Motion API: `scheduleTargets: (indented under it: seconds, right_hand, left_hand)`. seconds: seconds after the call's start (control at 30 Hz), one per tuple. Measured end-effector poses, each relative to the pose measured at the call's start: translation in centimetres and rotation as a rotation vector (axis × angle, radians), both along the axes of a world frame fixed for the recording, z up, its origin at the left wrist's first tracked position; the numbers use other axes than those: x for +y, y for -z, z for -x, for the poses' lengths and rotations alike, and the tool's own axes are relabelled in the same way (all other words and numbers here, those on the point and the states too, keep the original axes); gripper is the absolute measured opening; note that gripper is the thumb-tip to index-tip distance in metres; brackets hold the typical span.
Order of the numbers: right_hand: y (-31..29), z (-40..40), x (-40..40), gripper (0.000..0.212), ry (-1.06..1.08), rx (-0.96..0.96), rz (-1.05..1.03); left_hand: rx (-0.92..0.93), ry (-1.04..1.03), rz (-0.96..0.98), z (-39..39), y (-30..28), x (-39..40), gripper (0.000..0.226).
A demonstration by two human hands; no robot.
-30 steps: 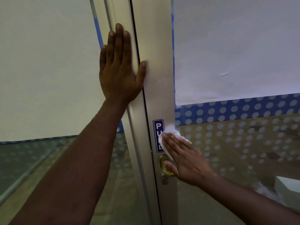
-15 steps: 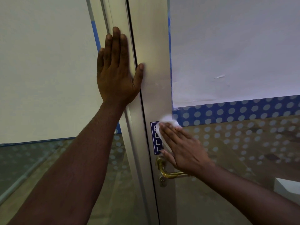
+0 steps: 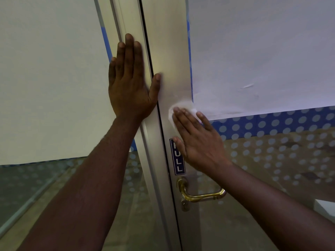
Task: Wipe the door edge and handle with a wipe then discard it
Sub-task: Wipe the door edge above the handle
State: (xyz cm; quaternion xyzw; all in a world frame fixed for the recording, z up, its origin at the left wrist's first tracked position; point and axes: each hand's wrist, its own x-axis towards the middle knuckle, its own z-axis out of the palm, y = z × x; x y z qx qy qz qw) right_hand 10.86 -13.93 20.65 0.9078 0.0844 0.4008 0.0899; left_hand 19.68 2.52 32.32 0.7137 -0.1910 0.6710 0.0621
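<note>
1. A glazed aluminium door fills my view: white paper sheets (image 3: 262, 51) cover the upper glass on both sides, and a blue band of pale dots (image 3: 272, 122) runs under the right sheet.
2. My left hand (image 3: 129, 84) lies flat and open on the frame post (image 3: 126, 20) left of the dark gap, fingers straight and together, pointing up. Its thumb reaches across the gap onto the door edge (image 3: 166, 51). It holds nothing.
3. My right hand (image 3: 196, 140) is also spread flat, pressing the white wipe (image 3: 183, 106) against the door edge with the fingertips; the wipe shows bunched above and beside them, just under the lower corner of the right sheet.
4. The heel of my right hand covers the top of the blue PULL sticker (image 3: 178, 160).
5. The brass lever handle (image 3: 201, 194) sits below the sticker, untouched, with its keyhole cylinder (image 3: 184, 205) beneath.
</note>
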Motion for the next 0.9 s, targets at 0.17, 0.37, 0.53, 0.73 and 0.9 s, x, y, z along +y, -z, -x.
scheduleTargets:
  seconds: [0.17, 0.37, 0.53, 0.73, 0.9]
  right_hand:
    - [-0.9, -0.6, 1.3, 0.063, -0.043, 0.010, 0.030]
    - [-1.1, -0.1, -0.4, 0.062, -0.020, -0.007, 0.055]
    - [-3.2, -1.3, 1.8, 0.067, -0.039, -0.005, -0.009]
    - [3.6, 0.6, -1.4, 0.061, -0.131, 0.214, 0.176]
    - [-0.2, 0.1, -2.5, 0.059, -0.108, 0.132, 0.057]
  left_hand:
    - [0.003, 0.003, -0.013, -0.1, 0.0, 0.1, 0.071]
    - [0.014, 0.003, -0.004, -0.2, 0.1, 0.1, 0.069]
    - [0.007, 0.003, -0.012, -0.1, 0.1, 0.0, 0.070]
    - [-0.001, -0.001, -0.003, 0.0, 0.1, 0.1, 0.068]
    - [0.004, 0.003, -0.007, 0.0, 0.1, 0.0, 0.070]
